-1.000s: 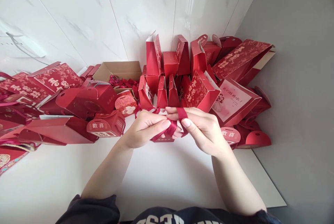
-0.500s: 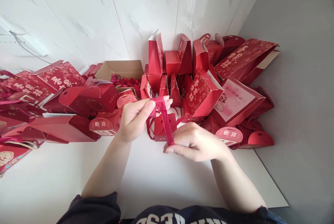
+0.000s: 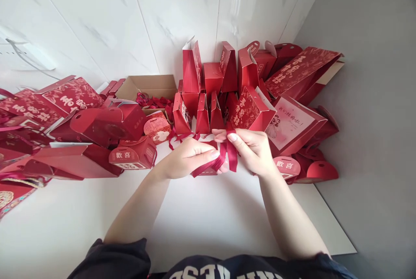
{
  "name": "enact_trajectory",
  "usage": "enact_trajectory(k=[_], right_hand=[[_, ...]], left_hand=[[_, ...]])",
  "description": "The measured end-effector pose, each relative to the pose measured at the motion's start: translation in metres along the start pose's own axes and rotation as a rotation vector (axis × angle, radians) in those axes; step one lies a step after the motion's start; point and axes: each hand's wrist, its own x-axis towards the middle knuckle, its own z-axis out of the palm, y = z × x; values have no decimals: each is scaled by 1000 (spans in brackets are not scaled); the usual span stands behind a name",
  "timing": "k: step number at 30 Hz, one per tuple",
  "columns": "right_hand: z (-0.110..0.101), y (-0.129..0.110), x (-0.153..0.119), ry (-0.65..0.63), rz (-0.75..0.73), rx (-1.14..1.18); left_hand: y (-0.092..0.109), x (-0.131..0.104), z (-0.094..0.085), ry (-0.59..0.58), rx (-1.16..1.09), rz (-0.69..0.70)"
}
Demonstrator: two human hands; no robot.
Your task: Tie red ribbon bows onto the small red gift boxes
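Dark red ribbon (image 3: 232, 157) runs between my two hands above a small red box (image 3: 208, 171), which they largely cover. My left hand (image 3: 190, 157) pinches a strand of it between thumb and fingers, left of centre. On the right, my right hand (image 3: 250, 147) is closed on another part of the ribbon, with a loop and a short end hanging below the fingertips. More ribbon lies on the table just beyond my left hand.
Red gift boxes crowd both sides, such as one leaning at the right (image 3: 292, 125) and a small one at the left (image 3: 133, 153). A cardboard box (image 3: 149, 86) of ribbons stands behind, by the tiled wall (image 3: 178, 19). A grey wall (image 3: 373, 118) borders the right.
My left hand has moved down toward the table, and my right hand has moved up and turned. The ribbon stretched between them is now gathered lower, over the small box.
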Motion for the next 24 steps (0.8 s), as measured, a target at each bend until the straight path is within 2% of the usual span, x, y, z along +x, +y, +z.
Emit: enact_trajectory(k=[5,10,14,17,21,24], right_hand=[[13,2,2,-13,-22,-3],[9,-6,1,-34,-85,-53],[5,-6,1,-154,-33,-135],[11,-5,0,-322,-10,-142],[20,-10,-3,-561,-11,-108],[16,-21,-5,-580,-15,-30]], left_hand=[[-3,-2,-6,46,-105,21],[-8,2,-5,155,-260,59],[-10,2,-3,282,-397,63],[-9,2,-4,398,-433,105],[-5,3,-4,510,-276,142],[-4,3,-3,534,17,139]])
